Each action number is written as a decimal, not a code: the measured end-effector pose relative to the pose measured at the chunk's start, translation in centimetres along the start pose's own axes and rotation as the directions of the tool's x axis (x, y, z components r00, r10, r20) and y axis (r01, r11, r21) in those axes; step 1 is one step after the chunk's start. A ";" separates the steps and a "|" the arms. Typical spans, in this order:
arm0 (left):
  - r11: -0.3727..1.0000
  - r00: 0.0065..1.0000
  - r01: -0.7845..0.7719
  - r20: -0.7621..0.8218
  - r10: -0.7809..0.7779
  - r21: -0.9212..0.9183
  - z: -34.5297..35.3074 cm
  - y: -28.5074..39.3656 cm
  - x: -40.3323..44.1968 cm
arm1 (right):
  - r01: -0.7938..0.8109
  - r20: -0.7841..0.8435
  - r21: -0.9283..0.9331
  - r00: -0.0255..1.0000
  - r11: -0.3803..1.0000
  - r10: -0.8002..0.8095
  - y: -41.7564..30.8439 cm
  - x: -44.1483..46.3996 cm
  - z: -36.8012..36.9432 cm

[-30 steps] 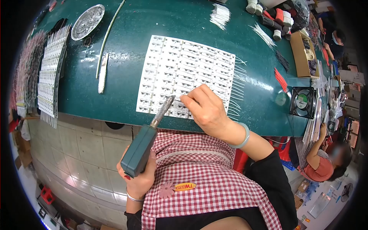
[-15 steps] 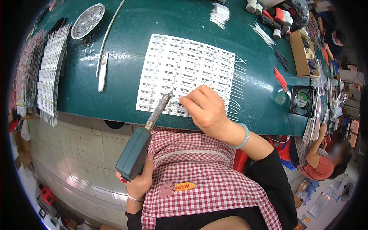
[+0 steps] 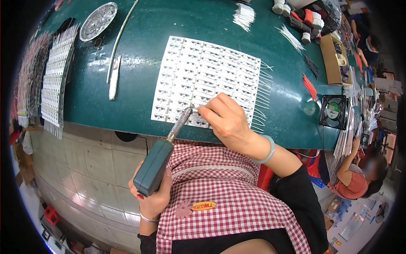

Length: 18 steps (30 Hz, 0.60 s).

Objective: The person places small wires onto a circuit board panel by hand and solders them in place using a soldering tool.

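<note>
A white sheet of small circuit boards (image 3: 179, 76) lies on the green table, with thin white wires (image 3: 263, 97) sticking out past its right edge. My left hand (image 3: 154, 194) is wrapped round the handle of a green soldering iron (image 3: 153, 167), whose metal tip reaches the lower middle of the sheet. Close to the right of that tip, my right hand (image 3: 226, 120) is over the sheet with thumb and forefinger pinched together. What the pinch holds is too small to make out.
Wired board sheets (image 3: 57, 80) stand at the left, near a metal dish (image 3: 98, 21). A white stick (image 3: 114, 80) and a cable lie inward of them. Rightward are red wires (image 3: 309, 87), a fan (image 3: 333, 111), a cardboard box (image 3: 331, 59) and a seated person (image 3: 353, 182).
The iron drew back down and left from the sheet, then returned up and right to the pinching fingers. My right hand has stayed nearly still.
</note>
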<state>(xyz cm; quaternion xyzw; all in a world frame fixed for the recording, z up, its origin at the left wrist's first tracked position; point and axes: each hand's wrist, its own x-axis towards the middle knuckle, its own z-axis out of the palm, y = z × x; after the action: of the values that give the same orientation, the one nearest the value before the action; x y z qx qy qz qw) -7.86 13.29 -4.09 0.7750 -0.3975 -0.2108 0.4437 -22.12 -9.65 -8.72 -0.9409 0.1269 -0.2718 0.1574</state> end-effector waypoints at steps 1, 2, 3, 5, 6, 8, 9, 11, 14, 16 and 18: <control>1.000 1.000 -0.003 0.016 0.002 0.016 -0.1 0.1 0.1 | 0.003 -0.001 0.000 1.000 1.000 -0.003 0.0 0.0 0.0; 1.000 1.000 -0.010 0.020 0.010 0.023 -0.1 0.2 0.2 | 0.006 -0.003 0.000 1.000 1.000 -0.006 0.0 0.0 0.1; 0.999 1.000 -0.018 0.024 0.018 0.031 -0.1 0.3 0.3 | 0.006 -0.003 -0.002 1.000 1.000 -0.006 0.0 0.0 0.1; 0.999 0.999 -0.026 0.024 0.025 0.029 -0.1 0.5 0.4 | 0.006 -0.003 -0.005 1.000 1.000 -0.006 0.0 0.1 0.1; 0.999 0.999 -0.025 0.020 0.025 0.021 -0.2 0.6 0.5 | 0.007 -0.002 -0.005 1.000 1.000 -0.007 0.0 0.1 0.1; 0.999 0.999 -0.034 0.010 0.034 0.018 -0.1 0.7 0.6 | 0.007 0.000 -0.004 1.000 1.000 -0.007 0.0 0.2 0.0; 0.999 0.999 -0.043 0.005 0.042 0.022 -0.1 0.7 0.7 | 0.006 -0.002 -0.002 1.000 1.000 -0.006 0.0 0.1 0.1; 0.998 0.998 -0.055 -0.001 0.055 0.034 -0.2 0.6 0.6 | 0.006 -0.005 0.000 1.000 1.000 -0.006 0.0 0.1 0.2; 0.999 0.999 -0.032 -0.020 0.033 0.042 -0.3 0.2 0.3 | 0.002 -0.012 -0.005 1.000 1.000 -0.002 0.0 0.1 0.3; 0.999 0.998 0.027 -0.053 -0.026 0.018 -0.3 -0.1 -0.4 | -0.005 -0.013 -0.007 1.000 1.000 0.005 0.0 0.1 0.3; 0.985 0.985 0.166 -0.034 -0.168 -0.048 -0.6 -0.6 -1.9 | -0.010 -0.013 -0.007 1.000 1.000 0.010 -0.1 0.1 0.3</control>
<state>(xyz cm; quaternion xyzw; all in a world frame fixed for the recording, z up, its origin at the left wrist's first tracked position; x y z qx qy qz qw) -8.32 15.27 -4.39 0.7993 -0.3177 -0.2415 0.4492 -21.91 -9.55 -8.89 -0.9390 0.1336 -0.2767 0.1546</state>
